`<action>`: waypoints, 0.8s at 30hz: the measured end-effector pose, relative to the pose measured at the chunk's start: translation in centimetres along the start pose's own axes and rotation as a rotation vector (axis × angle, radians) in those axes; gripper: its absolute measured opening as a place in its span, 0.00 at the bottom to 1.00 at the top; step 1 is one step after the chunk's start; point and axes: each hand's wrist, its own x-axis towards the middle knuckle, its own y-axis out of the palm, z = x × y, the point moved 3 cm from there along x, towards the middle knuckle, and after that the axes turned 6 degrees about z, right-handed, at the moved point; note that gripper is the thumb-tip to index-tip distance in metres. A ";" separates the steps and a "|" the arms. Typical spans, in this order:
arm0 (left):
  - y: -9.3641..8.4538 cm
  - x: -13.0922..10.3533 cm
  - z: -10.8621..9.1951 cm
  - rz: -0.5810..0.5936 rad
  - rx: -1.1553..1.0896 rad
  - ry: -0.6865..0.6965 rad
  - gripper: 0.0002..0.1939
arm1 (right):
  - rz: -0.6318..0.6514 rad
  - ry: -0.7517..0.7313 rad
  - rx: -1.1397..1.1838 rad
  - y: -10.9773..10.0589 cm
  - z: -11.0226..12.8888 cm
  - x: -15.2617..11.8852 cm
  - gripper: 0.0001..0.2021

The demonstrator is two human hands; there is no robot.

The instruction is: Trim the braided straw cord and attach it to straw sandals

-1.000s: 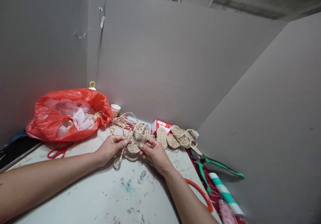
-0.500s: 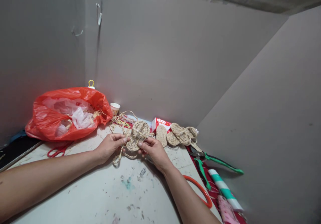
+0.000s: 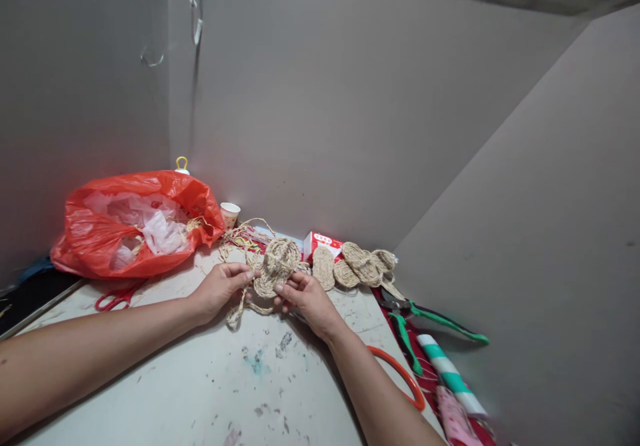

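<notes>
A woven straw piece (image 3: 277, 263) made of coiled, braided oval loops is held up between both hands over the white table (image 3: 200, 379). My left hand (image 3: 223, 291) pinches its left edge between thumb and fingers. At its lower right edge, my right hand (image 3: 306, 301) is closed on it, thumb in front. A braided straw cord (image 3: 237, 314) hangs below the piece, between the hands. Just right of it, similar straw ovals (image 3: 323, 268) lean near a red and white box (image 3: 320, 241).
A red plastic bag (image 3: 95, 233) with red scissors (image 3: 115, 298) below it is at left. A paper cup (image 3: 230, 213) stands at the back. Green-handled pliers (image 3: 445, 323), an orange ring (image 3: 400, 369) and a striped roll (image 3: 450, 374) lie right. Grey panels enclose the table.
The camera view has shifted slightly. Both hands keep their hold on the straw piece, which is nearly unchanged in position.
</notes>
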 end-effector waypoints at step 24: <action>-0.4 0.1 0.1 -0.064 0.031 -0.011 0.16 | -0.037 -0.030 0.001 -0.3 0.2 0.0 0.13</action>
